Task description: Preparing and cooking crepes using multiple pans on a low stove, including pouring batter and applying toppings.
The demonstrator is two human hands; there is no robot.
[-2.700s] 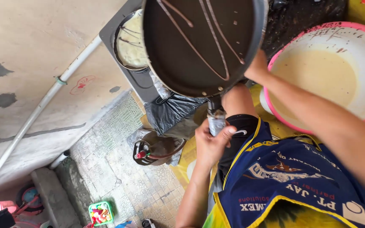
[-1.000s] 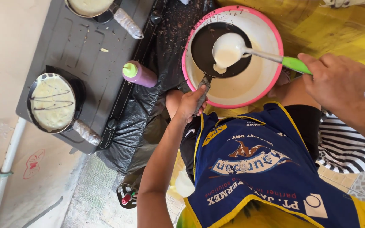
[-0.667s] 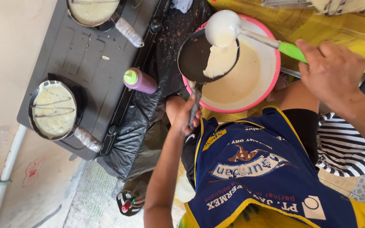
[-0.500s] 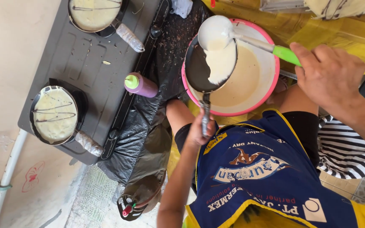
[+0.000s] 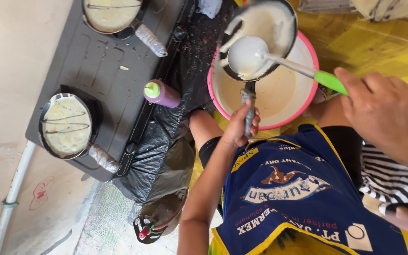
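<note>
Above the pink-rimmed basin point(image 5: 308, 52) of pale batter, I see my left hand point(image 5: 242, 126) clamped around the handle of a small dark pan point(image 5: 260, 35), tilted and coated with batter. My right hand point(image 5: 383, 111) is closed on the green handle of a white ladle point(image 5: 246, 54), whose bowl sits against the pan. To the left, 2 more pans point(image 5: 66, 125) with batter rest on a grey stove point(image 5: 95, 71), a purple bottle point(image 5: 162, 93) lying between stove and basin

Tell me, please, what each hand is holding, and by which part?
Left hand: pan, gripped by its handle. Right hand: ladle, gripped at its green handle end.
</note>
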